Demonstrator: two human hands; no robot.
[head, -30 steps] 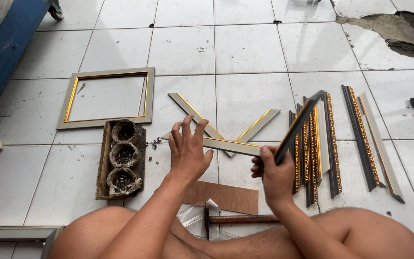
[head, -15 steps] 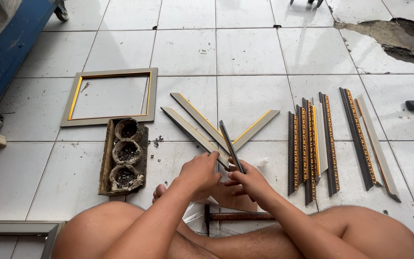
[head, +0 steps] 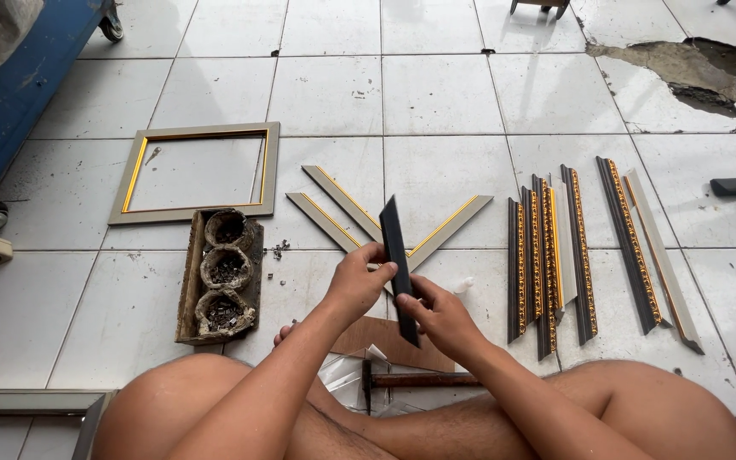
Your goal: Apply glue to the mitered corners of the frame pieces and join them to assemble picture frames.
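Both hands pinch dark moulding strip (head: 397, 260) upright: left hand (head: 358, 281) mid-strip, right hand (head: 438, 313) nearer; hammer (head: 419, 380) partly hidden underneath.

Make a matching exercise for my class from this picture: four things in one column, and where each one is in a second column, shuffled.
Things:
1. dark moulding strip
2. finished square frame
3. hammer
4. tray of three small bowls

Places:
A. on the tiles, just below the square frame
B. held in both hands
C. on the tiles at upper left
D. on the floor between the legs

Pairs: 1-B, 2-C, 3-D, 4-A
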